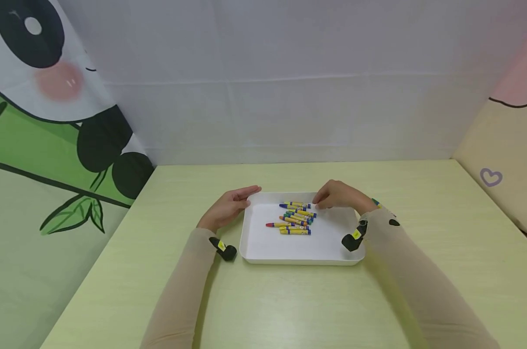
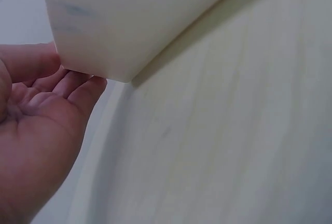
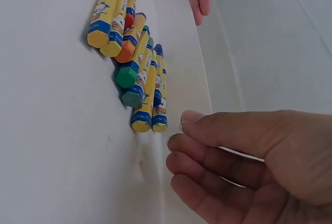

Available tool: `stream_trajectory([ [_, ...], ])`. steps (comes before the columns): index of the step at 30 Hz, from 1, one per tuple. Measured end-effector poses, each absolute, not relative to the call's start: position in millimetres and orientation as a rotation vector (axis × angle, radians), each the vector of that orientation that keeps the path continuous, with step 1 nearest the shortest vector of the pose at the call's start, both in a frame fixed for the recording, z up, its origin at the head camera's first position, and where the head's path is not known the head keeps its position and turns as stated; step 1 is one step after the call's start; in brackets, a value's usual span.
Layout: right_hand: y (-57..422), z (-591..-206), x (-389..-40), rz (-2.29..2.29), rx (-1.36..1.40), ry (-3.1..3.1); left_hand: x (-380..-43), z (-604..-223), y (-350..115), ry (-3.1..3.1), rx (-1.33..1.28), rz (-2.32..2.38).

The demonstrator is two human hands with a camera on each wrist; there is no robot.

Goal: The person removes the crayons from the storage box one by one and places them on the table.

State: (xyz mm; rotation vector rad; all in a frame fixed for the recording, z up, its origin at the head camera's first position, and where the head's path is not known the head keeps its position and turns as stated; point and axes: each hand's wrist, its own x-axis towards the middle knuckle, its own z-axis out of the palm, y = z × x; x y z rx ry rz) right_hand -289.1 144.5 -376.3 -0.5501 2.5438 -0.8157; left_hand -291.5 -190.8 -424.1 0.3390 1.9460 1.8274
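Several yellow-wrapped crayons (image 1: 295,232) with blue bands lie in a loose row in a shallow white tray (image 1: 263,249). In the right wrist view, the ends of a green crayon (image 3: 126,77) and an orange crayon (image 3: 125,54) show, and a red crayon (image 1: 272,225) points left in the head view. My left hand (image 1: 226,207) holds the tray's far left corner, thumb at the rim and fingertips around the corner. My right hand (image 1: 339,195) hovers over the tray's far right part beside the crayon ends, fingers loosely bent with nothing between them.
The tray stands on a pale wood-grain table (image 1: 281,305). Behind it rises a white backdrop (image 1: 263,116). A panel with a cartoon panda print (image 1: 50,97) borders the left side, and a cream panel with a heart (image 1: 491,177) borders the right.
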Motion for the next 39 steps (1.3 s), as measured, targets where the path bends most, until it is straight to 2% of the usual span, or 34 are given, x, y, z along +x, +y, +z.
stream_trajectory([
  [39, 124, -385, -286, -0.66, -0.525, 2.569, -290, -421, -189, 1.967, 0.299, 1.813],
])
